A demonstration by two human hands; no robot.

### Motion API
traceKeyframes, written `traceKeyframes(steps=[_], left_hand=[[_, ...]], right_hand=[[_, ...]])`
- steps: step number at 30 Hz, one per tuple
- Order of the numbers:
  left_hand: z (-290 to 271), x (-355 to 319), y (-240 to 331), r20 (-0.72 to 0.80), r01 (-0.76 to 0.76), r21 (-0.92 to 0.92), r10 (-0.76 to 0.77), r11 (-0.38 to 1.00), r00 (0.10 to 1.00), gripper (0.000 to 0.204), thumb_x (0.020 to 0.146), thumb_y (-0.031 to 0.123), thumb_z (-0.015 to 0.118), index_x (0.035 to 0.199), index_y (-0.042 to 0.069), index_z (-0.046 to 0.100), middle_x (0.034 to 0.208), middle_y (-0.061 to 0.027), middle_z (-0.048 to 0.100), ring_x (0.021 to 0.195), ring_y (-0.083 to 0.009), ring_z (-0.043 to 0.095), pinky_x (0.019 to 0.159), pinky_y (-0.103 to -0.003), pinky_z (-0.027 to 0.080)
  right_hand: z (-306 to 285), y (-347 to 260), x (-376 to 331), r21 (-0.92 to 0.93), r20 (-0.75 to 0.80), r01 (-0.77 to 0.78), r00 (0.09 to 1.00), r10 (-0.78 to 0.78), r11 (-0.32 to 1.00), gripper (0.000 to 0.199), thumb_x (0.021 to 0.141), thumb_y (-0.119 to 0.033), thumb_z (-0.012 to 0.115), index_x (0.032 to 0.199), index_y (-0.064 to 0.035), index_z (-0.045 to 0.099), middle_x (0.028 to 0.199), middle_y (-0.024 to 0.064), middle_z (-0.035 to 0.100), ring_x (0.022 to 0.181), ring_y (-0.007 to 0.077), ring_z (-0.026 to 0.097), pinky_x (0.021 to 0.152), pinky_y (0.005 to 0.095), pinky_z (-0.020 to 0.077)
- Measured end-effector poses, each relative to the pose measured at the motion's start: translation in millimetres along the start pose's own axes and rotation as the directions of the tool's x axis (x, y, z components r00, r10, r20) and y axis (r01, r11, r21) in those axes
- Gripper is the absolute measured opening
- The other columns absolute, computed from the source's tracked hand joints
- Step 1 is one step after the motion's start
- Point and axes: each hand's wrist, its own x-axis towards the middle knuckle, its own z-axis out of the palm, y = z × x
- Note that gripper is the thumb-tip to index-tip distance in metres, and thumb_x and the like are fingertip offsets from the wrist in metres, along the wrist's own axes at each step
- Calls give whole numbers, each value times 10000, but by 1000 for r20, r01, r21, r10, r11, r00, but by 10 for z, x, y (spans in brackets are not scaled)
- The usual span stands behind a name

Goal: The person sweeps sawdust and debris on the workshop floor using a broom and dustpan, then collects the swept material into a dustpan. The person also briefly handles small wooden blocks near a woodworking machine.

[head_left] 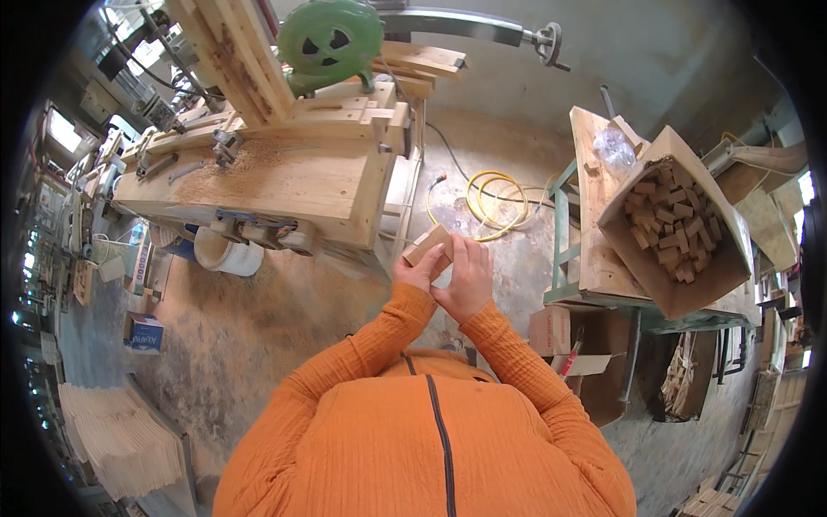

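A small wooden block (425, 246) is held up in front of my chest, above the floor. My left hand (417, 274) grips its lower left side, the thumb pressed against the wood. My right hand (469, 276) closes on the block's right end, its fingers bent behind it. Part of the block is hidden by the fingers. To the right, a cardboard box (722, 274) full of similar wooden blocks (676, 222) lies tilted on a wooden-topped stand (594, 258).
Ahead on the left is a wooden workbench (327, 172) strewn with sawdust, a green machine housing (330, 39) above it. A yellow hose (498, 207) coils on the floor. A white bucket (228, 252) stands below the bench; stacked wooden pieces (121, 435) lie lower left.
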Motion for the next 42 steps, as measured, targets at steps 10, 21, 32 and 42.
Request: traceKeyframes(steps=[10, 21, 32, 42], left_hand=[[-1006, 152, 1075, 305, -339, 195, 271, 921, 913, 278, 767, -3, 605, 1037, -19, 542, 987, -75, 587, 895, -133, 562, 764, -248, 480], [-1873, 476, 2449, 511, -832, 196, 670, 519, 538, 425, 778, 101, 602, 1175, 6, 483, 1048, -126, 589, 915, -162, 586, 782, -274, 465], [-2478, 1098, 3023, 649, 155, -37, -95, 987, 755, 606, 888, 520, 293, 1076, -18, 498, 965, -130, 568, 780, -174, 587, 640, -276, 510], [-2588, 1214, 3540, 519, -298, -48, 279, 953, 808, 519, 911, 417, 314, 1200, 3, 436, 1111, -111, 536, 833, -160, 533, 762, -241, 427]], right_hand=[[756, -1132, 364, 260, -161, 116, 984, -76, 959, 783, 538, -170, 740, 1199, 10, 361, 1096, 175, 434, 1028, 337, 405, 894, 414, 339], [1596, -2365, 1085, 247, -393, 324, 895, -211, 913, 757, 589, -119, 746, 1207, -1, 324, 1148, 184, 422, 1062, 340, 427, 893, 407, 374], [1624, -2957, 1456, 122, -3, 521, 851, -524, 845, 733, 474, -141, 716, 1139, -39, 425, 1108, 135, 455, 1015, 314, 450, 873, 418, 338], [673, -3539, 2801, -281, -179, 685, 651, -738, 672, 667, 477, -224, 729, 1076, -74, 477, 1010, 102, 513, 939, 300, 485, 832, 413, 370]])
